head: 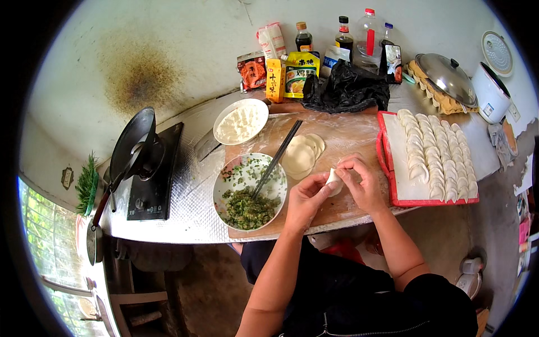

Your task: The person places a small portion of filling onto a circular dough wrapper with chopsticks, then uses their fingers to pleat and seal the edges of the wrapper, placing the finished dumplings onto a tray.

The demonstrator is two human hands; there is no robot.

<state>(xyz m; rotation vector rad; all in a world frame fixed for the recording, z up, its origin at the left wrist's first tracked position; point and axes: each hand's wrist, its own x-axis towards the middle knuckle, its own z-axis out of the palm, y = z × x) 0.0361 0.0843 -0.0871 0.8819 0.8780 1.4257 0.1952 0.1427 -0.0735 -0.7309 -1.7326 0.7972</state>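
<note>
Both hands pinch one white dumpling (pixel 334 182) above the wooden board (pixel 345 130). My left hand (pixel 310 198) grips it from the left, and my right hand (pixel 360 181) has its fingers at the top and right edge. Left of them stands a white bowl (pixel 273 210) of chopped green filling (pixel 248 208), a pair of dark chopsticks (pixel 278 156) leaning in it. Round dough wrappers (pixel 300 156) lie overlapped just behind my left hand. To the right, rows of folded dumplings (pixel 433 156) rest on a white board with a red rim (pixel 393 185).
A bowl of flour (pixel 241 122) stands behind the filling, by a cleaver blade (pixel 207 145). At left, a wok (pixel 134 143) sits over a black induction cooker (pixel 147 198). Seasoning packets (pixel 302 76), bottles (pixel 344 40) and a black plastic bag (pixel 347 88) line the back; a phone (pixel 393 63) stands there.
</note>
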